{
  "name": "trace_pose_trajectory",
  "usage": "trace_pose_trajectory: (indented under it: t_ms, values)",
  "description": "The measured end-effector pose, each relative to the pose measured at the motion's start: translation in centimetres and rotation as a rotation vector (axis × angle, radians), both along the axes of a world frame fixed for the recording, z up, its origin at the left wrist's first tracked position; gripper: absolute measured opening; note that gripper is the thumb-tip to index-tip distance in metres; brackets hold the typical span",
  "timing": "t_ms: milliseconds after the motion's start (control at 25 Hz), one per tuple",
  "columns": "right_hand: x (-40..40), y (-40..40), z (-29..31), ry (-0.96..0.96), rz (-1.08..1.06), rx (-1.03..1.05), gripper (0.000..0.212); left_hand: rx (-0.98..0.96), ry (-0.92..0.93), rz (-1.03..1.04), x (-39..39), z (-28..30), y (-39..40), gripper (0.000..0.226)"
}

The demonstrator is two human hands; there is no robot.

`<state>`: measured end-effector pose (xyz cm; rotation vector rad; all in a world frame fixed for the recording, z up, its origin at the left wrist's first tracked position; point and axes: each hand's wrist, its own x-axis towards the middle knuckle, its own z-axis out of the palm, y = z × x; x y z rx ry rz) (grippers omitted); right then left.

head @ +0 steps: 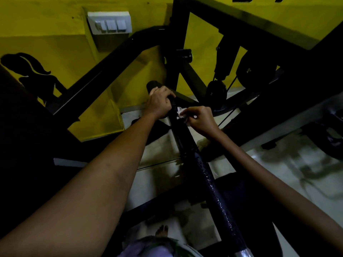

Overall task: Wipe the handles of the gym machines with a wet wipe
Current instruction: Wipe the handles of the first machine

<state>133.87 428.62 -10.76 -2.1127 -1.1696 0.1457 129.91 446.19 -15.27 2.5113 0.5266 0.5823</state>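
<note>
The handle point(187, 138), a long black bar with a textured grip, runs from the bottom right of the view up toward the centre, ending in a rounded black end cap point(152, 85) in front of the yellow wall point(55, 43). Its lower stretch glistens with small wet-looking specks, and a bare silver section shows at the very bottom edge. The left hand point(160, 102) grasps the bar just below the end cap, fingers curled over the top of it. The right hand point(201, 120) sits just beside the bar on its right, fingers bent and pinching a crumpled white wet wipe point(181, 113), which touches the bar directly below the left hand. Both forearms reach in from the lower corners.

Behind the hands stands the black machine frame point(178, 34), with a pulley point(216, 91) and cable to the right. A white switch plate point(109, 22) with 3 switches is mounted on the wall at upper left, and a black silhouette figure point(35, 71) is painted at the left. Below lies a pale glossy floor point(278, 173), where 1 bare foot point(162, 230) shows near the bottom.
</note>
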Motion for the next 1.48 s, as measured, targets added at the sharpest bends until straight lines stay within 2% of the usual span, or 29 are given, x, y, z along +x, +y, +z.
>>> trace_pose_trajectory:
  t_ms: [80, 200, 240, 280, 360, 440, 520, 600, 800, 920, 1080, 1200, 1400, 1480]
  values:
    - [-0.1, -0.1, 0.6, 0.069, -0.078, 0.054, 0.026, -0.001, -0.004, -0.002, 0.1, -0.2, 0.0, 0.043]
    - [0.3, -0.4, 1.8, 0.556, -0.100, 0.256, 0.028, -0.007, -0.003, -0.011, 0.1, -0.2, 0.1, 0.031]
    - [0.5, -0.3, 1.9, 0.638, -0.075, 0.261, 0.027, -0.009, -0.001, -0.012, 0.1, -0.2, 0.2, 0.028]
    - [0.7, 0.1, 1.8, 0.591, -0.078, 0.188, 0.027, -0.007, -0.002, -0.007, 0.1, -0.1, 0.1, 0.030]
    - [1.0, 0.5, 0.8, 0.268, -0.118, 0.007, 0.028, -0.011, 0.001, 0.007, 0.0, 0.0, -0.1, 0.039]
    - [0.7, 0.7, 0.2, -0.003, -0.137, 0.002, 0.024, -0.019, 0.002, 0.007, 0.0, -0.1, -0.1, 0.036]
    - [-0.1, 0.8, -0.1, -0.137, -0.056, 0.007, 0.021, -0.026, -0.002, 0.000, 0.0, -0.1, 0.0, 0.036]
    - [-1.2, 0.5, -0.3, -0.215, 0.053, -0.112, 0.020, -0.034, -0.008, -0.001, -0.1, -0.1, 0.0, 0.041]
    - [-1.9, -0.5, -0.8, -0.175, 0.165, -0.198, 0.029, -0.026, -0.025, 0.008, -0.1, -0.1, 0.0, 0.044]
    - [-1.9, 0.4, -0.5, -0.175, 0.073, -0.187, 0.021, -0.023, -0.023, 0.010, -0.1, -0.3, 0.1, 0.044]
    - [-1.7, 1.8, -0.2, -0.350, -0.057, -0.336, 0.024, -0.017, -0.023, 0.015, 0.0, -0.2, 0.0, 0.044]
    - [-0.9, 1.9, -0.6, -0.306, 0.050, -0.324, 0.020, -0.019, -0.028, 0.016, 0.0, -0.2, 0.1, 0.044]
    - [-0.5, -0.9, 0.1, -0.274, 0.383, -0.294, 0.015, -0.018, -0.025, 0.014, -0.1, -0.2, 0.0, 0.044]
    - [0.1, -1.5, 1.2, -0.256, 0.320, -0.296, 0.022, -0.021, -0.027, 0.013, -0.1, -0.2, 0.0, 0.045]
